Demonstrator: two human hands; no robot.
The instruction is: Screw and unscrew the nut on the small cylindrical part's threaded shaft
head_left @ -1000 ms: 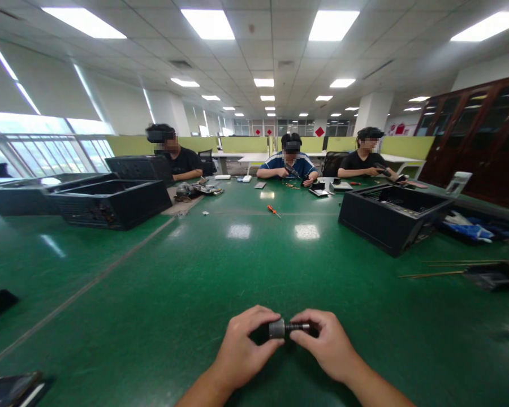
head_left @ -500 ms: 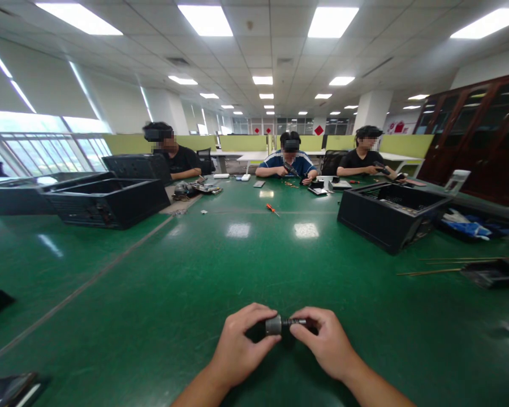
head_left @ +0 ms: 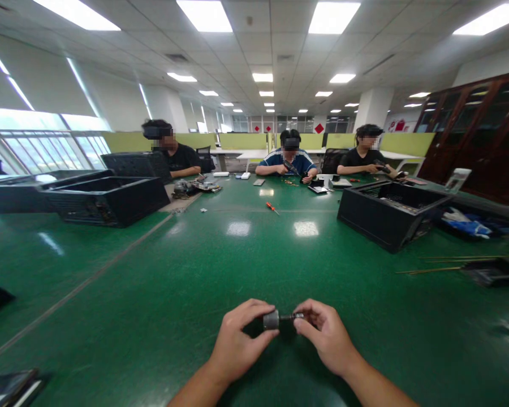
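At six o'clock above the worktop [head_left: 161,282], left hand [head_left: 237,345] gripped a grey cylinder [head_left: 271,320]; right hand [head_left: 324,339] pinched its shaft [head_left: 289,317]

My left hand [head_left: 237,342] is curled in, thumb and fingertips pinched together at the front. My right hand [head_left: 324,339] faces it, fingers bent and pinched too. Both forearms angle inward from below, wrists close together.

Black cases [head_left: 391,217], orange screwdriver [head_left: 272,208], green table [head_left: 161,282]
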